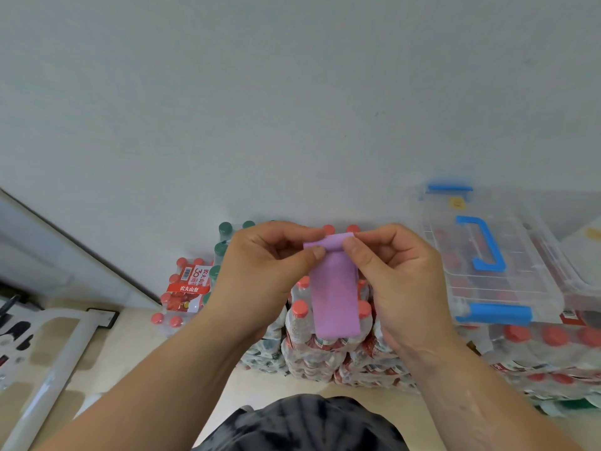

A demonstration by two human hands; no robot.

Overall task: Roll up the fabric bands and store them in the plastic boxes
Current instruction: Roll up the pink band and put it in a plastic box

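A purple fabric band (pixel 335 297) hangs in front of me, its top edge curled over into a small first turn. My left hand (pixel 263 268) pinches that top edge from the left with thumb and forefinger. My right hand (pixel 400 271) pinches it from the right in the same way. The band's lower end dangles free over the bottle packs. A clear plastic box (pixel 520 288) with a blue handle and blue latches sits shut at the right, on top of stacked packs.
Shrink-wrapped packs of water bottles (pixel 312 349) with red caps are stacked against the white wall below my hands; green-capped bottles (pixel 221 252) stand behind. A second clear box (pixel 582 255) lies at the far right. A white frame (pixel 55 362) leans at the lower left.
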